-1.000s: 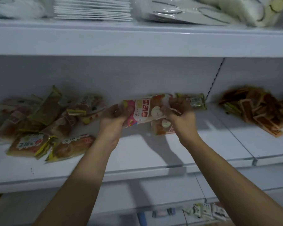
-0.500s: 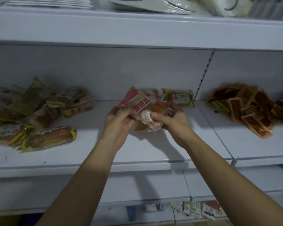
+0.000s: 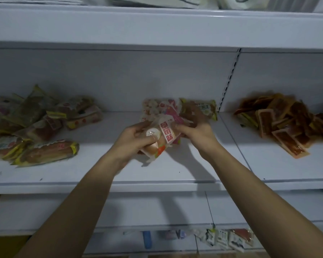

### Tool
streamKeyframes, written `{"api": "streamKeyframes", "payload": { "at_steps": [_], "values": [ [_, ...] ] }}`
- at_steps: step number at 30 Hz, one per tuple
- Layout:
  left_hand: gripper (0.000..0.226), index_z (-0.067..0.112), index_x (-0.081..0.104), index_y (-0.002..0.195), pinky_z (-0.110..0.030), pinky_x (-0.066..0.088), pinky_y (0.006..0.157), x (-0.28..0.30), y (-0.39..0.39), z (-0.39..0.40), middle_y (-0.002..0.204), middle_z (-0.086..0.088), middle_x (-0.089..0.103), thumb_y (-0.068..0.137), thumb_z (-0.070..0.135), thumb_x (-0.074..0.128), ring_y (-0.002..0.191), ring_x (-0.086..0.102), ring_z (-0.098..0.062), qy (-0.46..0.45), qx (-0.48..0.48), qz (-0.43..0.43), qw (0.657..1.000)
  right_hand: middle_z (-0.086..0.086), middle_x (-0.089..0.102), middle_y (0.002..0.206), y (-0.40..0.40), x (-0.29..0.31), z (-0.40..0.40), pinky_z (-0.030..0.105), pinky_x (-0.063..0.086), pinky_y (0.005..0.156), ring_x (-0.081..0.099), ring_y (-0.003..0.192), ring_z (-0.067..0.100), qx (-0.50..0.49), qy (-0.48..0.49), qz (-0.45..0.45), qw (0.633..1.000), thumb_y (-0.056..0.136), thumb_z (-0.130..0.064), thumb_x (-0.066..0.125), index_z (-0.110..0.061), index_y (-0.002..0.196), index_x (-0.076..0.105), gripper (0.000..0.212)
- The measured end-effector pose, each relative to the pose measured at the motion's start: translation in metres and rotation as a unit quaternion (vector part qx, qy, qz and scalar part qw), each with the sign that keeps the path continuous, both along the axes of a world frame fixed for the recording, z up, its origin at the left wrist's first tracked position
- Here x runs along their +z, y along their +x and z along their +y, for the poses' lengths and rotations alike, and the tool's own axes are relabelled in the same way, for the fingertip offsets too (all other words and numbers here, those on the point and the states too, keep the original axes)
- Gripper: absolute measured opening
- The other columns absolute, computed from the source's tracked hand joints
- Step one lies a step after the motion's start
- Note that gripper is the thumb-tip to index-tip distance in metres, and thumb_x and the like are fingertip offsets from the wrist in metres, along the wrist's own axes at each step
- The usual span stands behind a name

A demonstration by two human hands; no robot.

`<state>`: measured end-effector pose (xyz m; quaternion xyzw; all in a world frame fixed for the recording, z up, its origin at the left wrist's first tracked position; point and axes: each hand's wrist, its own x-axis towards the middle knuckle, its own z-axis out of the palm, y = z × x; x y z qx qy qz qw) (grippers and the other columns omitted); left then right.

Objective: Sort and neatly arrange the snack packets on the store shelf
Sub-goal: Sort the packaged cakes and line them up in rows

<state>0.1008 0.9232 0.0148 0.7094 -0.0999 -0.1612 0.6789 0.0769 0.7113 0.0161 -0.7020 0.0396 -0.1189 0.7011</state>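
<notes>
I am seeing both hands gripping the clear bread packet with the red label above the white shelf | left hand fingers now wrapping its lower end | right hand pinching its top | packet turned more upright than before.

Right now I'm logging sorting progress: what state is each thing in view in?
Left hand: grips the pink-label packet.
Right hand: pinches the same packet.
Pink-label packet: held above the shelf, tilted.
Left bread packets: jumbled heap.
Orange sachets: loose pile.
Shelf: partly bare.
</notes>
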Motion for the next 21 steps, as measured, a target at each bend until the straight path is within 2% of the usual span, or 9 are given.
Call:
{"api": "streamKeyframes", "payload": {
  "at_steps": [3,6,9,11,15,18,21],
  "values": [
    [0.041,0.027,0.069,0.114,-0.037,0.061,0.088,0.002,0.004,0.007,0.107,0.007,0.078,0.078,0.013,0.085,0.102,0.074,-0.021,0.007,0.015,-0.017,1.0,0.006,0.073,0.114,-0.003,-0.003,-0.008,0.033,0.061,0.075,0.074,0.099,0.02,0.034,-0.012,0.015,0.999,0.08,-0.008,0.085,-0.021,0.129,0.059,0.058],
    [0.058,0.016,0.067,0.12,-0.042,0.059,0.093,-0.008,0.0,0.009,0.112,-0.005,0.077,0.066,0.012,0.088,0.105,0.074,-0.025,-0.049,0.062,-0.007,0.997,0.01,0.074,0.111,-0.004,-0.017,-0.014,0.034,0.061,0.075,0.074,0.099,0.027,0.035,-0.012,0.033,0.999,0.082,-0.009,0.084,-0.014,0.128,0.062,0.051],
    [0.051,0.012,0.064,0.119,-0.046,0.058,0.095,-0.031,-0.008,0.007,0.113,-0.009,0.077,0.075,-0.007,0.081,0.106,0.074,-0.026,-0.108,0.125,0.009,0.986,0.007,0.073,0.112,-0.006,-0.036,-0.015,0.04,0.063,0.083,0.07,0.106,0.027,0.02,-0.02,0.051,0.998,0.083,-0.01,0.083,-0.013,0.123,0.064,0.044],
    [0.053,0.01,0.062,0.123,-0.044,0.06,0.093,-0.045,-0.01,0.005,0.113,-0.009,0.077,0.077,-0.011,0.078,0.108,0.073,-0.026,-0.117,0.165,-0.001,0.979,0.002,0.074,0.111,-0.006,-0.046,-0.011,0.04,0.062,0.088,0.07,0.106,0.021,0.009,-0.045,0.055,0.997,0.083,-0.012,0.084,-0.014,0.12,0.064,0.042],
    [0.059,0.01,0.059,0.135,-0.042,0.06,0.093,-0.06,-0.006,-0.002,0.12,-0.006,0.073,0.081,-0.005,0.079,0.113,0.071,-0.02,-0.077,0.216,-0.049,0.972,-0.001,0.075,0.108,-0.003,-0.06,-0.001,0.036,0.061,0.09,0.071,0.1,0.012,-0.031,-0.083,0.044,0.995,0.081,-0.014,0.086,-0.015,0.119,0.063,0.044],
    [0.056,0.012,0.059,0.136,-0.041,0.058,0.098,-0.064,-0.003,-0.006,0.122,0.002,0.071,0.085,-0.001,0.078,0.113,0.069,-0.012,-0.038,0.229,-0.09,0.968,-0.006,0.074,0.107,-0.004,-0.066,0.002,0.026,0.058,0.085,0.07,0.098,0.006,-0.061,-0.12,0.026,0.991,0.081,-0.02,0.087,-0.027,0.113,0.06,0.042],
    [0.053,0.017,0.06,0.135,-0.043,0.058,0.097,-0.072,-0.003,-0.005,0.121,0.006,0.071,0.086,0.005,0.079,0.112,0.069,-0.012,0.004,0.231,-0.11,0.967,-0.01,0.073,0.11,-0.008,-0.07,0.003,0.021,0.056,0.083,0.068,0.097,0.001,-0.062,-0.151,0.015,0.986,0.083,-0.024,0.084,-0.026,0.119,0.062,0.042]
  ]
}}
